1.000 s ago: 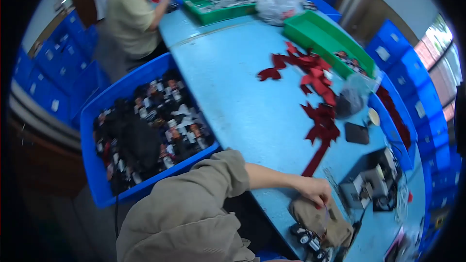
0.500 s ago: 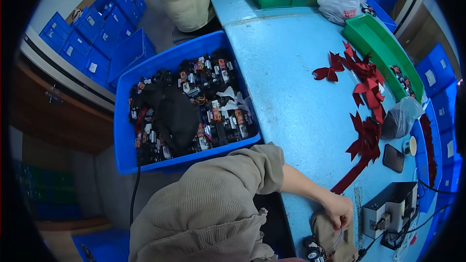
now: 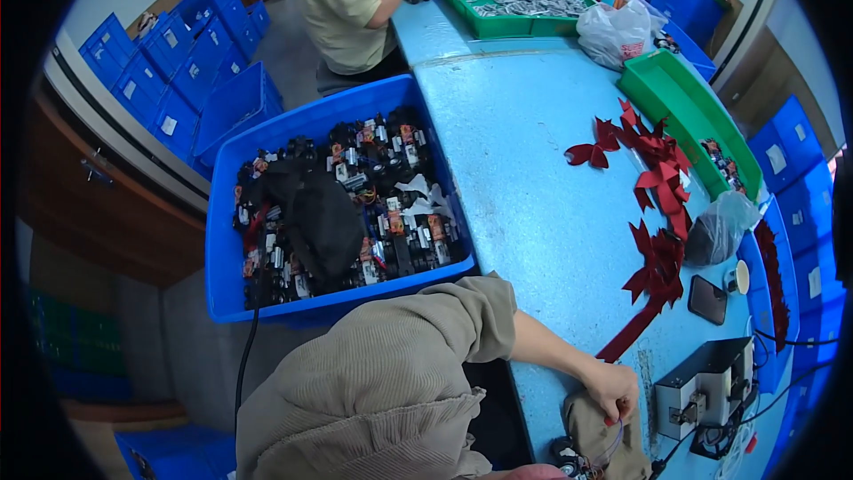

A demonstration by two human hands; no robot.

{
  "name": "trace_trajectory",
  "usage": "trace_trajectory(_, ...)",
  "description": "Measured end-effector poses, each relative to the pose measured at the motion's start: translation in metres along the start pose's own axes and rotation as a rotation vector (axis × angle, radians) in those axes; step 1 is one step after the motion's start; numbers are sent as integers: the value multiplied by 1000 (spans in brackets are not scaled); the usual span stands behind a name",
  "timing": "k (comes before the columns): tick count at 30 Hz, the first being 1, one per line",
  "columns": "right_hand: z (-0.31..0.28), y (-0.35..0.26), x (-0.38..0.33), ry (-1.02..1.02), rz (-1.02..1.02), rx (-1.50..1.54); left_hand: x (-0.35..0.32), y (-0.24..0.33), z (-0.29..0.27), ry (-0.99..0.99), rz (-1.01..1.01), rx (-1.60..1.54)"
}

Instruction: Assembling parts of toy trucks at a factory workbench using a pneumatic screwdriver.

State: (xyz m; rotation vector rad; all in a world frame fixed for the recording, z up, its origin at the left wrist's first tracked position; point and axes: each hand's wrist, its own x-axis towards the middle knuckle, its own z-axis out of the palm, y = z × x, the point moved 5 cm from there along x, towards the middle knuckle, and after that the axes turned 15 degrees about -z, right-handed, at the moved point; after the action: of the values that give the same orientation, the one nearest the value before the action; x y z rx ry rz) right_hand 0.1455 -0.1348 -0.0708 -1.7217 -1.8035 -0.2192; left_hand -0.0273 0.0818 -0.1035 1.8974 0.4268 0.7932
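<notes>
my left hand (image 3: 611, 388) rests on a tan cloth bundle (image 3: 597, 431) at the near edge of the blue table (image 3: 533, 178), fingers curled and pinching something small and red against it; i cannot make out what that is. just right of the hand sits a grey metal box (image 3: 706, 384); beyond it a strip of red ribbon (image 3: 633, 336) runs up the table; far to its left, off the table, stands a blue bin (image 3: 311, 213) full of small parts. my right hand is out of sight.
</notes>
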Motion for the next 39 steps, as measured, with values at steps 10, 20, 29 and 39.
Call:
trace_trajectory(10, 17, 41, -10, 421, -398, 443, -8, 14, 2, 13, -3, 25)
trace_trajectory(20, 18, 43, -64, 33, 613, 207, -5, 5, -9, -87, -125, 47)
trace_trajectory(29, -2, 38, -39, 156, 462, 233, 8, 29, -7, -107, -239, 133)
trace_trajectory(39, -18, 33, -39, -75, 438, 288, 0, 23, -2, -110, -264, 160)
